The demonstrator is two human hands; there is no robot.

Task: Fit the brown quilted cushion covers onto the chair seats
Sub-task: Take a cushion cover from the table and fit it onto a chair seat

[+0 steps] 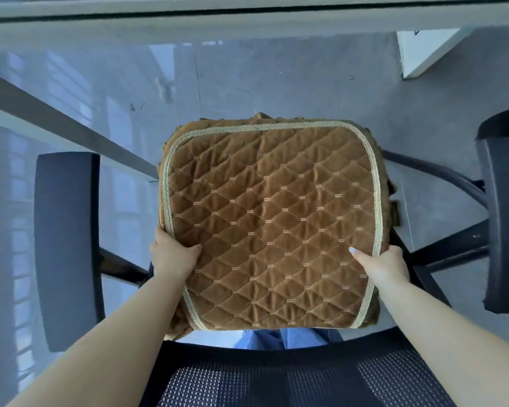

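Note:
A brown quilted cushion cover (274, 218) with a gold braided border lies spread over the seat of a black office chair, seen from above and behind the backrest. The seat itself is hidden under the cover. My left hand (174, 255) grips the cover's left edge near the rear corner, thumb on top. My right hand (381, 264) grips the right edge, with one finger lying on the quilted top. The cover's skirt hangs bunched below the rear-left corner (175, 327).
The chair's black mesh backrest (276, 380) fills the bottom of the view. Black armrests stand at the left (66, 245) and right (503, 218). A table edge (247, 13) runs along the top, with a grey bar (56, 118) slanting at left over the glossy floor.

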